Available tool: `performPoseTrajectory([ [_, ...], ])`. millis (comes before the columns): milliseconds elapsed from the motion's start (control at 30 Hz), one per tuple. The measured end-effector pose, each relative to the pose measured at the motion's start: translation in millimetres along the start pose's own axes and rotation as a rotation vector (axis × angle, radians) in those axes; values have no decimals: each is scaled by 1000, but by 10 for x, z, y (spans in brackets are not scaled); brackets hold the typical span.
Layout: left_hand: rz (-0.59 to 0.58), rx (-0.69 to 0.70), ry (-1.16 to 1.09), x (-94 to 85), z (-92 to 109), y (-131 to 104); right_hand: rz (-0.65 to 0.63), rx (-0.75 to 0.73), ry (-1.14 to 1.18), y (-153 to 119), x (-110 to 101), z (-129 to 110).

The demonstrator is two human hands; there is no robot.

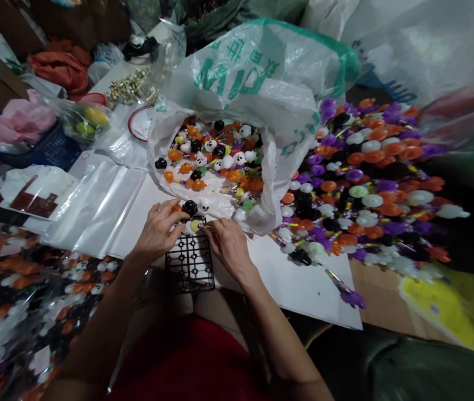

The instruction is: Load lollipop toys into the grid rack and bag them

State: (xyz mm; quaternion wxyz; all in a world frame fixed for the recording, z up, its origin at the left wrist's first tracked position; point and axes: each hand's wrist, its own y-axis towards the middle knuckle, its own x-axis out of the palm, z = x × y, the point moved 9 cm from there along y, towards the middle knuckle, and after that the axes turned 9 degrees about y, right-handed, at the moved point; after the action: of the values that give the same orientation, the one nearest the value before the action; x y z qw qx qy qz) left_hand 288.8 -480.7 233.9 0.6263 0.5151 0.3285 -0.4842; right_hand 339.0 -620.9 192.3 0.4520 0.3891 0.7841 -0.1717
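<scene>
A black plastic grid rack [189,264] lies at the table's near edge, with several small figure heads along its far end. Among them are a black head [190,208], a white ghost-like head [205,206] and a yellow-green head [195,225]. My left hand [158,229] is curled round the heads from the left, fingers bent against a white one; its exact grip is partly hidden. From the right, my right hand [229,243] pinches the stick beside the yellow-green head. Beyond both hands, an open white plastic bag [270,111] holds many figure-topped sticks [211,159].
A large heap of orange, purple, black and white figure-topped sticks [357,184] spreads on the right. Clear plastic sleeves [98,206] lie on the left, above bagged sticks [32,295]. A blue basket [40,147] and a pile of small beads [130,88] stand farther back.
</scene>
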Motion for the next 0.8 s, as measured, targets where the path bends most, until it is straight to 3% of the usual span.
performPoseTrajectory([
  [100, -44, 1, 21, 43, 20, 2, 36, 20, 76, -22, -59, 52],
  [300, -121, 74, 129, 174, 104, -2, 15, 0, 368, 56, 142, -161],
  [467, -19, 25, 189, 207, 67, -16, -112, -41, 628, 103, 201, -153],
  [533, 6, 17, 203, 204, 74, -18, -153, 13, 514, 156, 107, 60],
  [667, -19, 16, 259, 180, 112, 22, -46, 222, -147, 518, -269, 609],
  [733, -53, -1, 296, 175, 113, 57, -83, 231, -373, 708, -280, 671],
  [800, -80, -28, 328, 175, 96, 85, -143, 158, -466, 771, -168, 586],
])
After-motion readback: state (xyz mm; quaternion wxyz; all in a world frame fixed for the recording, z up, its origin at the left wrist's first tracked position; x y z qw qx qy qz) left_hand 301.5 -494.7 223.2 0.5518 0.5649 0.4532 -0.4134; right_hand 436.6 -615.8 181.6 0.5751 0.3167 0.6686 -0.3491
